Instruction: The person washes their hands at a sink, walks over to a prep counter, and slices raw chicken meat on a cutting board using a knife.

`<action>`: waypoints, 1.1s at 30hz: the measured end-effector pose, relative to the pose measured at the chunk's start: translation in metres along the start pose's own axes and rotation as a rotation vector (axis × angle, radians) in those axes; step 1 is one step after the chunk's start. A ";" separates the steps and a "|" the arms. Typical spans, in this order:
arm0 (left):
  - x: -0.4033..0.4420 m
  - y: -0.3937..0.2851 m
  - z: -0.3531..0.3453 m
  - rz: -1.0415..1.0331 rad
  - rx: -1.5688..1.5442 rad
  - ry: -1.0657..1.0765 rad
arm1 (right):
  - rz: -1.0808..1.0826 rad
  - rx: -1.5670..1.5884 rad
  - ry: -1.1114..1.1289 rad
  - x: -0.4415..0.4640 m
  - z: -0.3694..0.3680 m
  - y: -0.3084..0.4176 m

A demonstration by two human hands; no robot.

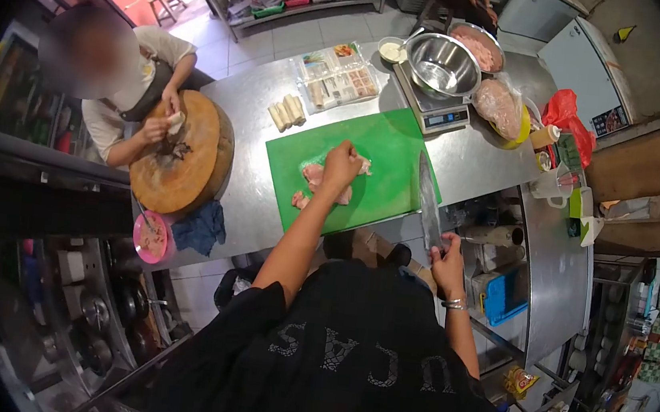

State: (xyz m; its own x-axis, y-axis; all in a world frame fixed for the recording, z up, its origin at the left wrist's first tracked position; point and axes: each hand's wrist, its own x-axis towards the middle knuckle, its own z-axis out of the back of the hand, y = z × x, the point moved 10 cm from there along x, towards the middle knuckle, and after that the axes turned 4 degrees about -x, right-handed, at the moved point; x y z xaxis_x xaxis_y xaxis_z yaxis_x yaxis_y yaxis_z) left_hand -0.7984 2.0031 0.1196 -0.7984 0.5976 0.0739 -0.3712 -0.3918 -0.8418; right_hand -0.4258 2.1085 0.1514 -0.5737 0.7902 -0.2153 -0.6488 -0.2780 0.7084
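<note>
Pieces of raw meat (313, 175), pale pink and looking like chicken, lie on a green cutting board (401, 145). My left hand (342, 164) is over the middle of the board with its fingers curled onto the meat; the hand partly hides the piece under it. My right hand (446, 265) is closed round the handle of a long, broad-bladed knife (428, 196). The blade points away from me along the board's right edge, and its handle end is off the near side of the table. My fingers cover most of the handle.
Beyond the board are rolled wrappers (287, 112), a printed packet (334, 75) and a digital scale (441, 115) bearing a steel bowl (443, 65). On the left, a person works at a round wooden block (206, 141), near a pink bowl (151, 237) and blue cloth (200, 227).
</note>
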 end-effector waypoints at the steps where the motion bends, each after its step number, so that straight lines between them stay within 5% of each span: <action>1: 0.005 -0.014 0.000 -0.001 -0.049 -0.013 | -0.056 -0.004 0.035 0.007 0.000 -0.003; 5: 0.009 -0.042 -0.027 0.111 -0.339 0.006 | -0.058 0.045 -0.071 0.030 0.015 -0.015; 7: -0.007 -0.042 -0.051 0.341 -0.854 0.015 | -0.105 0.071 -0.026 0.041 0.016 -0.023; 8: -0.015 -0.034 -0.062 0.350 -0.855 0.017 | -0.151 0.099 0.012 0.047 0.015 -0.031; 10: -0.035 -0.001 -0.092 0.536 -0.782 0.118 | -0.155 0.159 0.039 0.061 0.006 -0.049; 14: -0.067 0.033 -0.096 0.490 -0.321 0.104 | -0.092 -0.028 0.119 0.076 -0.021 -0.064; 16: -0.064 -0.004 -0.071 0.158 -0.054 -0.015 | -0.006 -0.059 0.161 0.083 -0.043 -0.070; 23: -0.087 -0.038 -0.056 0.118 0.354 -0.005 | 0.029 -0.167 0.175 0.087 -0.042 -0.081; 25: -0.103 -0.080 -0.081 -0.331 0.565 0.061 | 0.031 -0.197 0.190 0.088 -0.036 -0.082; 33: -0.119 -0.052 -0.129 -0.272 0.623 0.247 | 0.124 -0.127 0.308 0.101 -0.074 -0.065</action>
State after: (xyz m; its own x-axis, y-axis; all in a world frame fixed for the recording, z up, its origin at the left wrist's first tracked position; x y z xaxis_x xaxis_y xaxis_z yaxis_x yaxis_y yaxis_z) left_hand -0.6228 2.0427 0.0856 -0.5363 0.8424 0.0519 -0.8014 -0.4889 -0.3445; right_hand -0.4789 2.1654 0.0338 -0.7631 0.5502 -0.3390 -0.6108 -0.4427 0.6564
